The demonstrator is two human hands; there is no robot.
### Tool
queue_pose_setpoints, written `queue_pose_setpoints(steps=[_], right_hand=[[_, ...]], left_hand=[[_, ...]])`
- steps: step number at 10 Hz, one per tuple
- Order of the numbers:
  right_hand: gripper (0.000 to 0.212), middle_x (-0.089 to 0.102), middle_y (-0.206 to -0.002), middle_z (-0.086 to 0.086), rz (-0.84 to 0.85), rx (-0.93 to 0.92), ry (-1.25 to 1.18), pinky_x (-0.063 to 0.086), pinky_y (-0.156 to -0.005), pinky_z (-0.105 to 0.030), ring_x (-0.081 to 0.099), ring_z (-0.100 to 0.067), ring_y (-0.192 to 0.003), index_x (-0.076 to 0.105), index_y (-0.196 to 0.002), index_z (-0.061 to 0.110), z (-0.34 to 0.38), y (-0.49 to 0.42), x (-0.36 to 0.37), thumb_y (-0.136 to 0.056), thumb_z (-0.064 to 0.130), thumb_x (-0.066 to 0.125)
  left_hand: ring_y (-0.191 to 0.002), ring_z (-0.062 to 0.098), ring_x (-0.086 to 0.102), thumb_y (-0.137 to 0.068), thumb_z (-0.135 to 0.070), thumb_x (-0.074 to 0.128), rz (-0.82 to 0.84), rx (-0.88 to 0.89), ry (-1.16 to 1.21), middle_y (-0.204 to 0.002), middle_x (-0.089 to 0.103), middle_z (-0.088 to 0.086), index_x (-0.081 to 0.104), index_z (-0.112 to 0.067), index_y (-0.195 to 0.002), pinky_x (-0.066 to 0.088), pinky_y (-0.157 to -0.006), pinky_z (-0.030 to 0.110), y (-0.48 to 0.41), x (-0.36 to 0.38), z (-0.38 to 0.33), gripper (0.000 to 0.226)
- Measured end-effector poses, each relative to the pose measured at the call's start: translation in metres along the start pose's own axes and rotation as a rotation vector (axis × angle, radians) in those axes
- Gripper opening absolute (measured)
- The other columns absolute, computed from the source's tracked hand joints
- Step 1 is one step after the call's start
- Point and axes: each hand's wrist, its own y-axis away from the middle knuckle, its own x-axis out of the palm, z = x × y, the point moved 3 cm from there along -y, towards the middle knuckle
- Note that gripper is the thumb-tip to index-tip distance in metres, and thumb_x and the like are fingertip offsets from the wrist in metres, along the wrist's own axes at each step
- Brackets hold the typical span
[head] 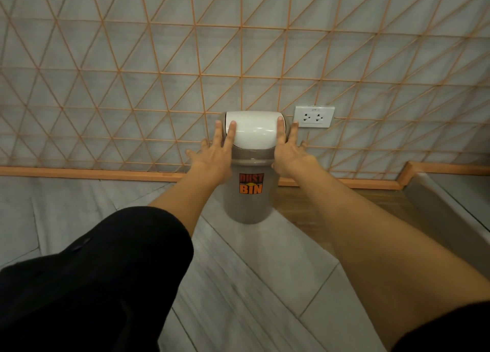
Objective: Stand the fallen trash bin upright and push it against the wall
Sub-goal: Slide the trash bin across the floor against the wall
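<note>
Second step in hand, by the look of it: grey-brown plastic trash bin [249,192] with white domed swing lid [254,131] and orange "DUST BIN" sticker [250,183] already upright on the pale grey tiled floor [265,272], close to the grey wall with orange lattice lines [159,60], just left of a white double socket [314,116]. Left hand [212,155] and right hand [290,153] flat on either side of the lid's collar, each grip apart, fingers spread, pressing rather than clamped. Cannot tell whether touching the orange skirting [79,172]. Next, probably a gentle level push. Contents hidden, lid closed.
</note>
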Motion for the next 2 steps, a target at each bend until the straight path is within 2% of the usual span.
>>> queue_pose_setpoints(steps=[2], right_hand=[[0.102, -0.029, -0.158, -0.017, -0.067, -0.037, 0.052, 0.017, -0.114, -0.06, -0.001, -0.051, -0.145, -0.03, -0.148, 0.027, -0.0047, 0.0096, -0.0111, -0.094, 0.007, 0.055]], left_hand=[[-0.148, 0.039, 0.005, -0.09, -0.025, 0.062, -0.054, 0.043, 0.0, -0.161, -0.023, 0.0, -0.029, -0.028, -0.147, 0.011, -0.11, 0.072, 0.0058, -0.0079, 0.0066, 0.107]])
